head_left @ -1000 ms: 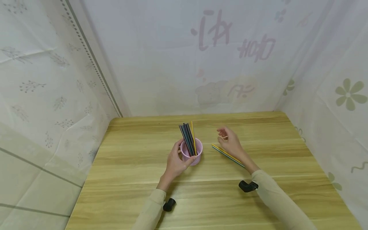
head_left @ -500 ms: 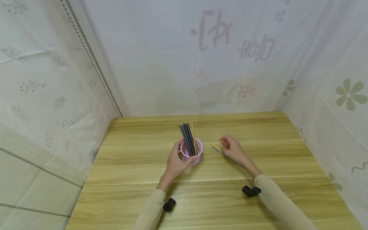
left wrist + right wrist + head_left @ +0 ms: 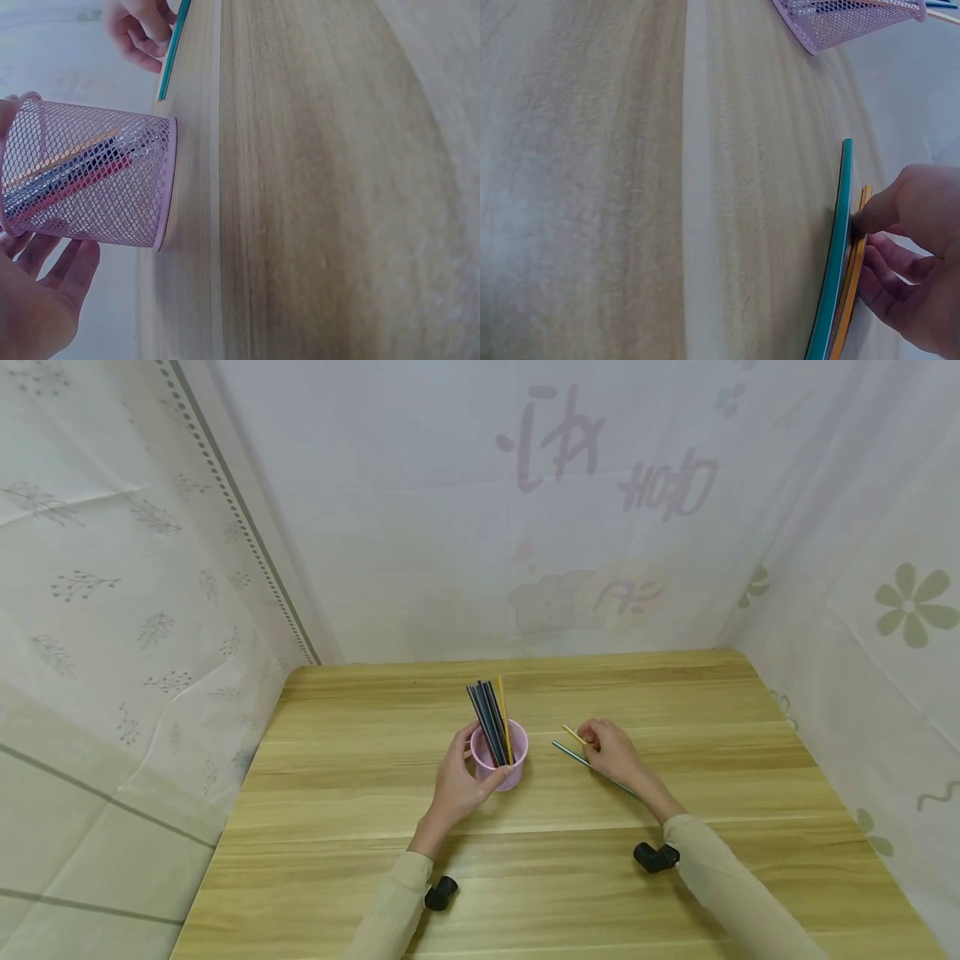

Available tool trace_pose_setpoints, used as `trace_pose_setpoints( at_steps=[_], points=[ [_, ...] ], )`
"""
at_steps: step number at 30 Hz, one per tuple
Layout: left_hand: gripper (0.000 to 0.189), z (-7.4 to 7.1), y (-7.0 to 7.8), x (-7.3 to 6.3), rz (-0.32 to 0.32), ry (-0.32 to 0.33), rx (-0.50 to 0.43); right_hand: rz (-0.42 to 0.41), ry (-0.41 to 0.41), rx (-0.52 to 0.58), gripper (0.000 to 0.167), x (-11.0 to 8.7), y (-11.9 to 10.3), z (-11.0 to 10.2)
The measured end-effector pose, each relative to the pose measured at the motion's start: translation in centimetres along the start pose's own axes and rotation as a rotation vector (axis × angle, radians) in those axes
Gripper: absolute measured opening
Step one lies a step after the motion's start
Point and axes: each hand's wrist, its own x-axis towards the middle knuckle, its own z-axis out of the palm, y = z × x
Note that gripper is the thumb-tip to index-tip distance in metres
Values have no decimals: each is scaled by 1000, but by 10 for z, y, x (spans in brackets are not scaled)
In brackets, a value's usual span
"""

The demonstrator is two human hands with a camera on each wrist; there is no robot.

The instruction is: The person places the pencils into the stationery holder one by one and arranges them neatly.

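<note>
My left hand (image 3: 459,789) grips a pink mesh pencil cup (image 3: 504,782), thumb at the near rim and fingers round its left side. Inside lean several dark pencils (image 3: 489,718) and one yellow pencil (image 3: 505,702). To the right of the cup, my right hand (image 3: 611,753) pinches another yellow pencil (image 3: 853,285) between thumb and fingers. A green pencil (image 3: 835,247) lies on the table alongside it, partly hidden under the right hand and wrist in the head view. In the left wrist view the mesh (image 3: 90,202) shows the pencils slanting through the cup.
Both hands work over a wood-grain table (image 3: 360,752). Patterned white cloth (image 3: 420,527) hangs behind it and along both sides. Black wrist cameras (image 3: 656,857) stick out below the sleeves.
The right hand has come down and closed on the yellow pencil, whose far end has shifted away from the green one. The left hand and cup have stayed put.
</note>
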Motion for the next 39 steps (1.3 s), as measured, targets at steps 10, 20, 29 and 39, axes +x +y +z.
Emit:
trace_pose_setpoints(
  at_steps=[10,20,29,39],
  points=[
    [88,0,-1,-1,10,2,-32,-38,-27,-139,21,9,-9,-3],
    [89,1,-1,-1,-7,0,-43,-60,-2,-82,29,26,-36,-15],
    [86,-6,33,-5,-7,-22,-61,-126,69,34,26,40,-70,-24],
    [83,-10,44,-7,23,-5,-26,-71,107,272,25,43,-120,-38]
  ],
)
